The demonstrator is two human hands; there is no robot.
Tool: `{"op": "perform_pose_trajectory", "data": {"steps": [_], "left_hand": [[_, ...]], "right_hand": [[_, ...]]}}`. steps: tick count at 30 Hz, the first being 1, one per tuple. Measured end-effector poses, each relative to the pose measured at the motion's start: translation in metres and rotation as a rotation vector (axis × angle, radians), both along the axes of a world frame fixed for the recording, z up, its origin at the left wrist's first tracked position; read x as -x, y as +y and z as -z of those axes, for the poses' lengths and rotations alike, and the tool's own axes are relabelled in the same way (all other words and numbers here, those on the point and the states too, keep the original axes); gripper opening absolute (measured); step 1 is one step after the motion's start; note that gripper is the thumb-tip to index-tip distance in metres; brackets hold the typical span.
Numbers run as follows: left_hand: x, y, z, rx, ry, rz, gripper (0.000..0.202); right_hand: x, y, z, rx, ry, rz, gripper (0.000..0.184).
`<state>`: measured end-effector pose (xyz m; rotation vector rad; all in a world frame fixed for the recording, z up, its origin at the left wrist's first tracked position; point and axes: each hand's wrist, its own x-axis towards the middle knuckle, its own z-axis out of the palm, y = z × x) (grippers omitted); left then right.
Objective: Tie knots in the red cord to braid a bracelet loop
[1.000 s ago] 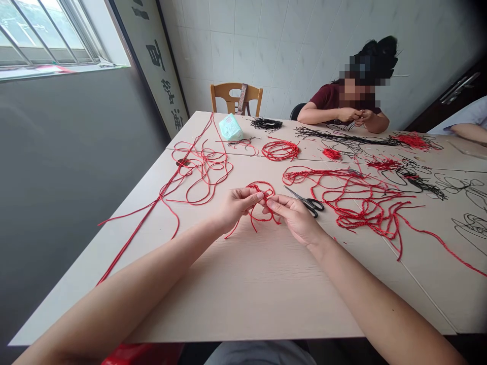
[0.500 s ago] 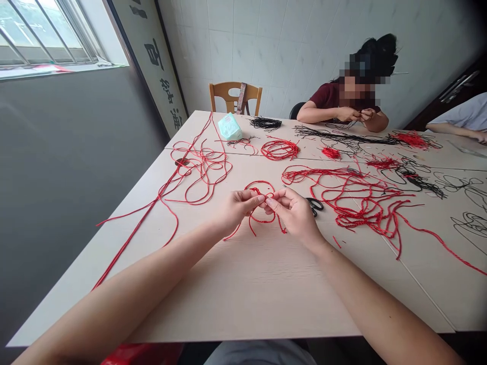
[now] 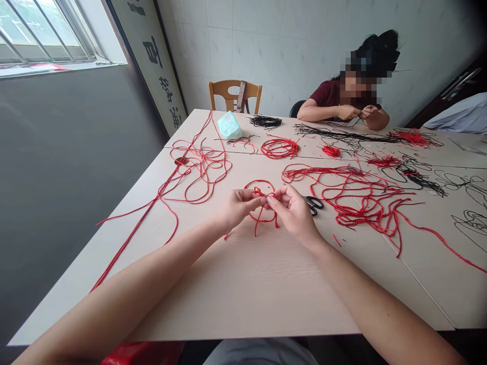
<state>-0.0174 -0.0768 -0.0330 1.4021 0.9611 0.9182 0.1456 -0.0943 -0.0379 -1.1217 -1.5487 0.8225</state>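
Note:
Both my hands meet above the table, fingertips close together. My left hand (image 3: 245, 203) is closed in a pinch on a red cord (image 3: 258, 221), whose loose ends hang below the fingers. My right hand (image 3: 291, 205) pinches the same cord just to the right, thumb nearly touching the left thumb. A braided loop of the cord curves above and below the fingertips, and a small knot shows over my left fingers. The exact crossing between the fingertips is partly hidden. Black-handled scissors (image 3: 314, 205) lie just beyond my right hand, partly covered by it.
Long red cords (image 3: 152, 203) run along the left side. Tangled braided red cords (image 3: 361, 213) spread on the right. Behind are a coiled red bundle (image 3: 280, 148), a light-green packet (image 3: 229, 125) and black cords (image 3: 342, 134). A co-worker (image 3: 353, 101) handles dark cord across the table (image 3: 243, 299).
My fingertips have shifted slightly on the red cord, and its hanging ends have swung a little. The knot above my left fingers shows more clearly. Across the table, the co-worker's hands moved a little.

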Motion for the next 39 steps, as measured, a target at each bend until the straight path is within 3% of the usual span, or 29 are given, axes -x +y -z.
{"op": "perform_pose_trajectory", "data": {"steps": [2, 4, 7, 11, 15, 18, 23, 33, 39], "left_hand": [[-0.001, 0.003, 0.003, 0.023, -0.054, -0.101, 0.031], [-0.001, 0.006, 0.007, 0.053, -0.163, -0.220, 0.029], [-0.003, 0.007, 0.012, 0.089, -0.351, -0.303, 0.026], [-0.010, -0.001, 0.010, 0.110, -0.453, -0.237, 0.026], [-0.013, -0.004, 0.009, 0.144, -0.467, -0.202, 0.025], [-0.009, 0.003, 0.011, 0.097, -0.464, -0.273, 0.023], [-0.003, 0.011, 0.014, 0.003, -0.400, -0.245, 0.024], [0.000, 0.007, 0.013, -0.135, -0.163, -0.226, 0.024], [-0.004, 0.003, 0.004, -0.124, -0.119, -0.133, 0.025]], "right_hand": [[0.002, -0.006, -0.002, -0.198, -0.144, 0.149, 0.017], [0.008, -0.014, -0.003, -0.306, -0.258, 0.161, 0.012], [0.023, -0.023, 0.002, -0.159, -0.262, -0.027, 0.018], [0.039, -0.017, 0.017, 0.131, -0.129, -0.116, 0.026], [0.041, -0.010, 0.018, 0.203, -0.022, -0.159, 0.022], [0.031, -0.012, 0.009, 0.152, -0.038, -0.201, 0.021], [0.009, -0.010, -0.003, -0.012, -0.146, -0.064, 0.021], [0.007, -0.009, -0.007, 0.016, -0.115, -0.101, 0.023], [-0.007, 0.006, -0.004, 0.045, 0.031, 0.043, 0.029]]}}
